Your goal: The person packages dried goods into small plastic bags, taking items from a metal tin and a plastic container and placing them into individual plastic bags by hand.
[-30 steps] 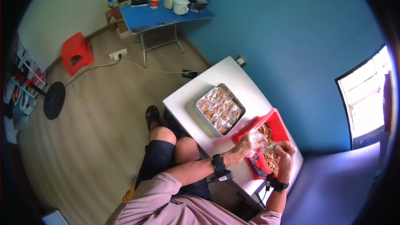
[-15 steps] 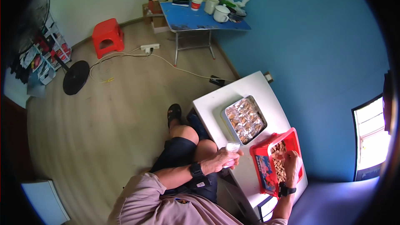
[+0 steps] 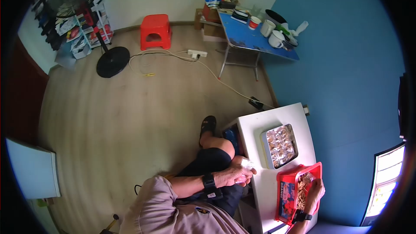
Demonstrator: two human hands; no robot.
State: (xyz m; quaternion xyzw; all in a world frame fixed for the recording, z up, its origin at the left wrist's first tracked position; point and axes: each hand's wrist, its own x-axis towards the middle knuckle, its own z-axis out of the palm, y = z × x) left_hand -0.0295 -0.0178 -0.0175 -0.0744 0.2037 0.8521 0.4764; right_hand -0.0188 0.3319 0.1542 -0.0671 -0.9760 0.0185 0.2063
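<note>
My left hand [image 3: 236,174] is closed around a clear plastic bag [image 3: 246,164], held beside the white cabinet's edge. In the red box [image 3: 284,193] lie many brown dried pieces [image 3: 302,195]. My right hand [image 3: 317,189] is curled at the box's right side, over the pieces, with a bit of clear plastic near its fingers; what it holds is too small to make out. Behind the box, a rectangular metal tin [image 3: 266,149] holds small clear packets [image 3: 281,144] of brown pieces. Both containers stand on the white cabinet [image 3: 255,123].
A blue folding table [image 3: 238,34] with cups and a lidded pot stands at the back. A red stool [image 3: 155,31], a black fan [image 3: 113,62] and a power strip [image 3: 197,53] with cables are on the floor. The blue wall [image 3: 342,82] rises at the right.
The view has swung left. My hands, together at the plastic over the box one second ago, are now apart: the left has moved away from the box with plastic, the right is in it.
</note>
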